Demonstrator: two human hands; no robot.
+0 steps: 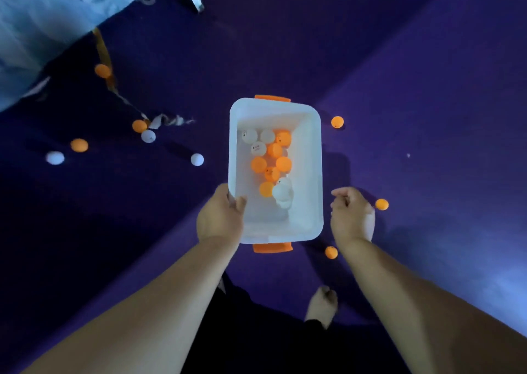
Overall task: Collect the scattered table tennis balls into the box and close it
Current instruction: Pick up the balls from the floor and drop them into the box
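We looked straight down on a white box (312, 174) standing on a purple floor (427, 88). Its long axis ran directly away from us, with a far handle (272, 98) and a near handle (272, 248), both orange, on the two short ends. Its open top faced up, with no lid on it, and a cluster of orange and white balls (271, 159) lay inside. Our left hand (221, 217) had its grip closed over the rim at the near left corner. Our right hand (350, 217) hung just beside the near right wall, apart from it, with fingers curled, and we could not tell whether that grip held anything. Loose orange balls (381, 204) lay near the box on the right. A white ball (197, 159) lay to its left, with more of both colours farther out on that side.
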